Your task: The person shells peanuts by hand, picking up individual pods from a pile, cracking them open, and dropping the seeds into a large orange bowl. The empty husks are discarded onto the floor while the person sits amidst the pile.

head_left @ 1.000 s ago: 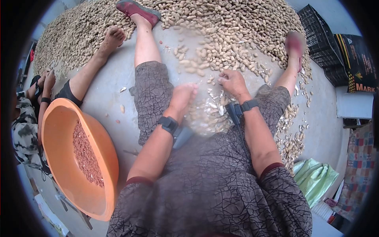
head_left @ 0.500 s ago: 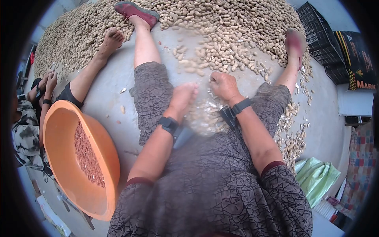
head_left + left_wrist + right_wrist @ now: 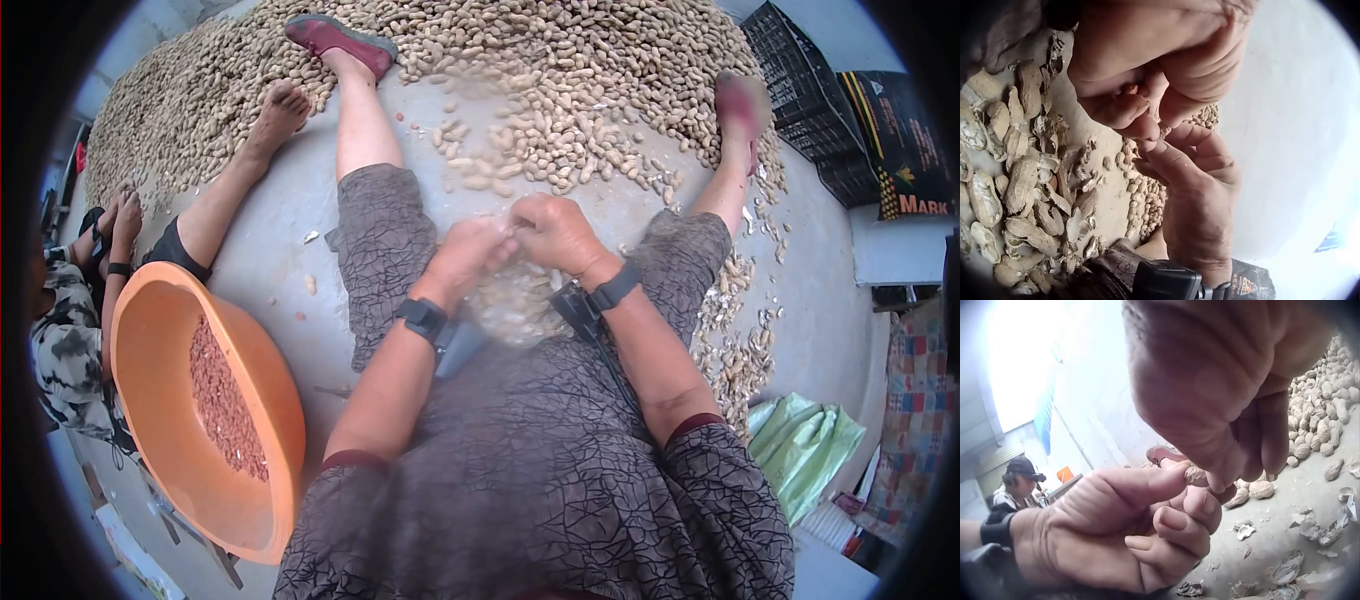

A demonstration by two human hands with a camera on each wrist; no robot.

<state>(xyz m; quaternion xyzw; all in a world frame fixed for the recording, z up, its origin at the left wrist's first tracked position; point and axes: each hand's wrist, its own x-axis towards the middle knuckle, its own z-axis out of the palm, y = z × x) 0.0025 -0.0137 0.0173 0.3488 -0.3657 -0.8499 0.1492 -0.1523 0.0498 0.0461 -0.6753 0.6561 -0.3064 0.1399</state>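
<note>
Close together over the floor, my left hand [image 3: 468, 255] and right hand [image 3: 560, 232] meet at the fingertips. Between them is a peanut [image 3: 1195, 476], pinched by the thumb and fingers of the left hand [image 3: 1104, 531] and by the fingertips of the right hand [image 3: 1210, 381]. Mostly hidden by fingers, the peanut [image 3: 1164, 130] shows as a small brown bit in the left wrist view. A reddish kernel [image 3: 1130, 89] lies among the curled fingers of the left hand [image 3: 1154, 56]. The right hand [image 3: 1200, 200] comes in from below there.
Unshelled peanuts [image 3: 590, 60] spread across the floor beyond the hands. Broken shells [image 3: 515, 305] lie beneath them, between the legs. An orange basin [image 3: 285, 420] with red kernels [image 3: 225, 400] stands left, near another person's leg [image 3: 225, 200]. At right are a black crate [image 3: 800, 90] and green sack [image 3: 805, 450].
My right hand has moved left until its fingertips meet those of the left hand. The left hand has stayed nearly in place. The surroundings have shifted slightly in the head view.
</note>
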